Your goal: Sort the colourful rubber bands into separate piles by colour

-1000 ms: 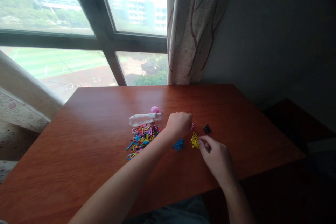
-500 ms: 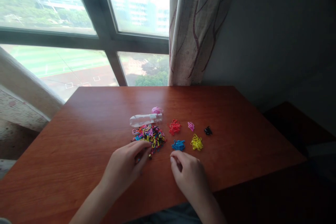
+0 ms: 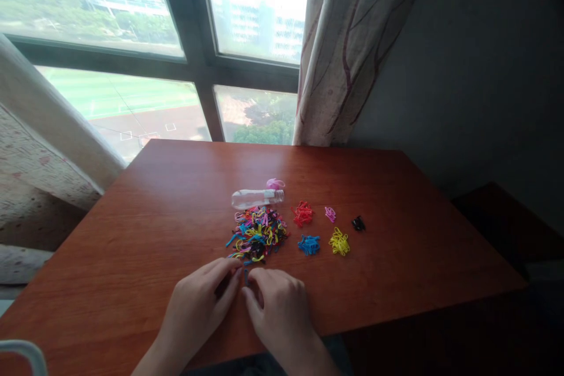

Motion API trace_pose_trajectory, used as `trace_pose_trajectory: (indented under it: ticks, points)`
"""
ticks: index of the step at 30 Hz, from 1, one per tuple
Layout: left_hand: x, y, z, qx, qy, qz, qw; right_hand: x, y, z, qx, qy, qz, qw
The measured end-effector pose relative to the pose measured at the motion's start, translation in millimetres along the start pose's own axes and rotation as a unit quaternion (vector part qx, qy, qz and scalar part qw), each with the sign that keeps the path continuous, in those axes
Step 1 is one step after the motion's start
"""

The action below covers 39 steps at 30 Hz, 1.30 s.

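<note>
A mixed pile of small coloured loops point(image 3: 259, 235) lies on the wooden table in front of me. At its near edge is my left hand point(image 3: 200, 296), thumb and index finger pinched together; what lies between them, if anything, is too small to make out. Close beside it, my right hand point(image 3: 279, 299) is curled, with a small dark blue loop point(image 3: 245, 275) at its thumb and fingertip. To the right of the pile sit single-colour groups: red loops point(image 3: 302, 214), blue loops point(image 3: 309, 245), yellow loops point(image 3: 339, 241), pink loops point(image 3: 330, 214) and black loops point(image 3: 358, 223).
Behind the pile a clear plastic bottle point(image 3: 253, 198) lies on its side, a pink cap with a loop point(image 3: 275, 184) by its neck. The table point(image 3: 405, 235) ends at a window point(image 3: 253, 111) with curtains point(image 3: 339, 53). A pale curved bar point(image 3: 29, 349) shows at lower left.
My right hand has moved left from below the blue group to beside my left hand. My left hand has drawn back from the pile toward me. The view has shifted slightly left.
</note>
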<state>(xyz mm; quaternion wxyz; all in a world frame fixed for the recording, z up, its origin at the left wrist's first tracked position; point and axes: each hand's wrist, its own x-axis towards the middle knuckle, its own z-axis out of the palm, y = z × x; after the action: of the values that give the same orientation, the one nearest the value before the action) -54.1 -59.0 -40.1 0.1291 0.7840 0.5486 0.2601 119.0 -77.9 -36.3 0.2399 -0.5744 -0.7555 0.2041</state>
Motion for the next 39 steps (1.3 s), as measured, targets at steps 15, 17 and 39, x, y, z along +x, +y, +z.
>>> trace_pose_trajectory:
  ticks: [15,17,39]
  points:
    - [1,0,1.8,0.025,0.005,0.004,1.0,-12,48,-24,0.041,0.113,0.062,0.991]
    - [1,0,1.2,0.028,0.006,0.008,1.0,-11,62,-31,0.037,0.131,0.076,0.988]
    - [1,3,-1.0,0.039,0.01,0.01,0.999,-4,76,-37,-0.009,0.148,0.062,0.987]
